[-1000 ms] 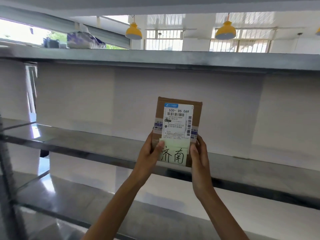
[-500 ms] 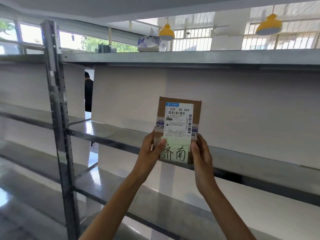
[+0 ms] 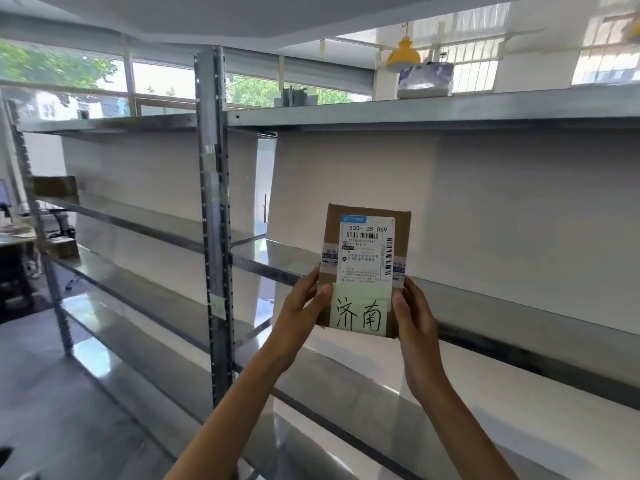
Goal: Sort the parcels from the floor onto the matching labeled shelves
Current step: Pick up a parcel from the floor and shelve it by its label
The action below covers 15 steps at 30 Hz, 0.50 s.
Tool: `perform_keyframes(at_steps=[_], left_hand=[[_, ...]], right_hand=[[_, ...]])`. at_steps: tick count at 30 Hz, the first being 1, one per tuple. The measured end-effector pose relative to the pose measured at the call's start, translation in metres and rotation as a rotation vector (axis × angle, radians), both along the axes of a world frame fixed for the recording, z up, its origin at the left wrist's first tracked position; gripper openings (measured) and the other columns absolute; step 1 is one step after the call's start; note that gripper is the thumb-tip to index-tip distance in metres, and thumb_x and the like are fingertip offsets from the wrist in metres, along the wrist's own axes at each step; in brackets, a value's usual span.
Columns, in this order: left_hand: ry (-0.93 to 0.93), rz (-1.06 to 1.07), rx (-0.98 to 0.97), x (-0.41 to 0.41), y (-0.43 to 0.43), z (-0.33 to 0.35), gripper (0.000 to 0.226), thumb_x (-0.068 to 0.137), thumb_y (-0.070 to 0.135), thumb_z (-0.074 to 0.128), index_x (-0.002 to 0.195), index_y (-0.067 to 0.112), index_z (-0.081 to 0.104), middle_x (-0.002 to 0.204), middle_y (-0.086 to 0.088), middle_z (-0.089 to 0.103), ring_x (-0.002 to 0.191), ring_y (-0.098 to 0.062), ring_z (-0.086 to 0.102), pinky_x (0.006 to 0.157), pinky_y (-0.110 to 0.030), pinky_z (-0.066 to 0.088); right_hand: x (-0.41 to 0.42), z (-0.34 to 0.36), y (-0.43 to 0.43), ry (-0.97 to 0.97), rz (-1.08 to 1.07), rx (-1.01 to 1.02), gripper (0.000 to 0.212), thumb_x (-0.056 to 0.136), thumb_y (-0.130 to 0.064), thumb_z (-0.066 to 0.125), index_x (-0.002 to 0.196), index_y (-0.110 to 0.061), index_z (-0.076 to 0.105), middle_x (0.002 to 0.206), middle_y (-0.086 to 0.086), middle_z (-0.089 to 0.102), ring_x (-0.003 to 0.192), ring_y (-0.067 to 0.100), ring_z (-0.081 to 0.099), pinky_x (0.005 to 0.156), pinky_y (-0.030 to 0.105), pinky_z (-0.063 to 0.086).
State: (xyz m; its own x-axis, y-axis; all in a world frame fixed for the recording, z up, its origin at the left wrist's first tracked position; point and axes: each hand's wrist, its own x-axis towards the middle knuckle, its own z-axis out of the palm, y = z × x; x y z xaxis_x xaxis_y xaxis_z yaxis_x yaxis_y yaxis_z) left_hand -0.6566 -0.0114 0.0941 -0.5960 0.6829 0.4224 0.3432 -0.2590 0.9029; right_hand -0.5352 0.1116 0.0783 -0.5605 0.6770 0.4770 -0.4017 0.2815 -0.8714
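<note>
- The parcel point(image 3: 333, 230), a flat brown cardboard box, is held up in the air in front of the metal shelving, its face turned to the camera and its long side upright; it rests on no shelf.
- A white shipping label point(image 3: 367, 251) with barcodes covers most of the face; its top line reads "530- D5 069"; the smaller print is too fine to read.
- A pale green note point(image 3: 360, 311) sits on the lower part of the face, overlapping the bottom edge of the label; two large characters, 济南, are handwritten on it in black.
- The left hand point(image 3: 299, 317) grips the lower left edge of the box; its thumb presses on the front beside the note, its fingers are hidden behind the cardboard.
- The right hand point(image 3: 415, 327) grips the lower right edge in the same way; thumb on the front, fingers out of sight behind.
- Both forearms reach up from the bottom of the view.
- Behind the box runs the middle shelf point(image 3: 273, 258), bare steel; a lower shelf point(image 3: 363, 400) lies below the arms; a white backing board point(image 3: 485, 220) closes the bay.
- A perforated steel upright point(image 3: 213, 202) stands to the left of the box and divides this bay from the next.
- On the top shelf point(image 3: 346, 114) lies a plastic-wrapped bundle point(image 3: 424, 79); a yellow lamp point(image 3: 403, 53) hangs just behind it.
- In the far left bay a brown carton point(image 3: 55, 185) sits on a shelf; a second carton point(image 3: 64, 247) sits one level down.
- Windows with green trees behind them fill the upper left.
</note>
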Motion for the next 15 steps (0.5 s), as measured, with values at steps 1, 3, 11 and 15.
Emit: perform_keyframes(at_steps=[1,3,11,15], left_hand=[[-0.002,0.009,0.002,-0.008,-0.003,0.000,0.040,0.096,0.027,0.041,0.136,0.025,0.043,0.111,0.003,0.068,0.093,-0.007,0.069,0.066,-0.020,0.055],[-0.011,0.014,0.012,-0.023,-0.008,0.001,0.038,0.096,0.025,0.042,0.134,0.024,0.045,0.111,0.003,0.067,0.093,-0.006,0.069,0.066,-0.020,0.056],[-0.017,0.073,0.017,-0.089,-0.005,-0.002,0.036,0.097,0.024,0.040,0.132,0.022,0.046,0.105,0.003,0.068,0.093,-0.012,0.070,0.067,-0.020,0.056],[0.020,0.074,0.000,-0.125,0.007,0.004,0.039,0.096,0.025,0.040,0.134,0.016,0.044,0.107,0.002,0.068,0.091,-0.012,0.071,0.071,-0.027,0.059]], right_hand=[[-0.009,0.000,-0.002,-0.002,0.007,-0.004,0.036,0.094,-0.031,0.045,0.130,-0.037,0.043,0.122,-0.011,0.059,0.098,-0.003,0.062,0.068,0.014,0.055],[-0.027,0.000,-0.004,-0.010,0.019,0.000,0.036,0.094,-0.031,0.045,0.130,-0.037,0.043,0.123,-0.010,0.059,0.099,-0.001,0.063,0.069,0.016,0.056],[-0.102,0.001,0.006,-0.014,0.041,0.018,0.029,0.092,-0.031,0.049,0.121,-0.038,0.048,0.119,-0.007,0.062,0.094,0.003,0.065,0.064,0.017,0.056],[-0.139,0.004,0.020,-0.005,0.038,-0.004,0.037,0.083,-0.045,0.052,0.121,-0.042,0.049,0.123,-0.006,0.062,0.107,0.012,0.063,0.078,0.028,0.058]])
